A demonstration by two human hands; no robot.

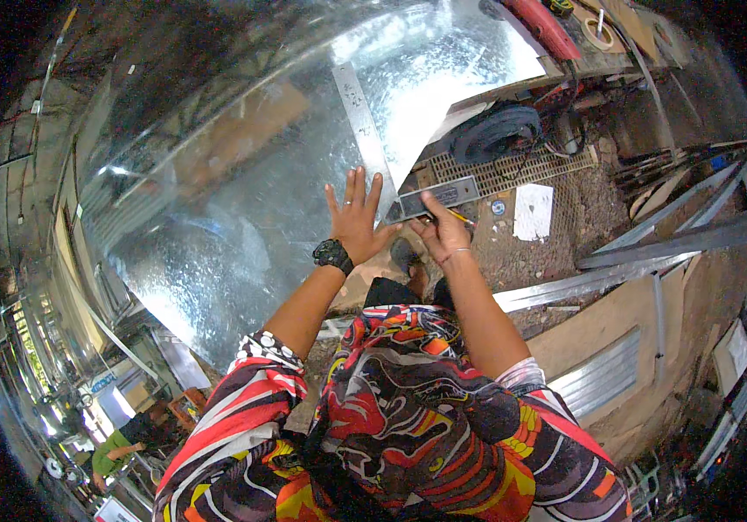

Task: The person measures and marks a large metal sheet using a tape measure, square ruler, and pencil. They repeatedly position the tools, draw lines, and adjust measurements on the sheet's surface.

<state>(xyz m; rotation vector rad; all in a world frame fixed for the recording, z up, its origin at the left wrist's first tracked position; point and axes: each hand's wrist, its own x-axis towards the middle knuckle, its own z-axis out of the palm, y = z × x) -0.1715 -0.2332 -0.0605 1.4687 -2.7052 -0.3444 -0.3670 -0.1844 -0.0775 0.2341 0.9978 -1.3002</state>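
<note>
A large shiny metal sheet (pixel 295 183) spreads out in front of me. Across it lies the long steel blade of a try square (pixel 358 109), whose thick grey stock (pixel 447 197) sticks out past the sheet's near right edge. My left hand (pixel 355 217) rests flat on the sheet beside the blade, fingers spread. My right hand (pixel 445 230) grips the stock, thumb on top. A yellow pencil (pixel 461 217) also shows at the fingers of that hand; how it is held is partly hidden.
Right of the sheet are a coiled dark cable (pixel 495 133), a metal grating (pixel 521 167) and a white card (pixel 533 212). A red tool (pixel 546 28) and a tape roll (pixel 598 35) sit at the far right. Long metal strips (pixel 678 235) lie right. Another person (pixel 117 454) is at lower left.
</note>
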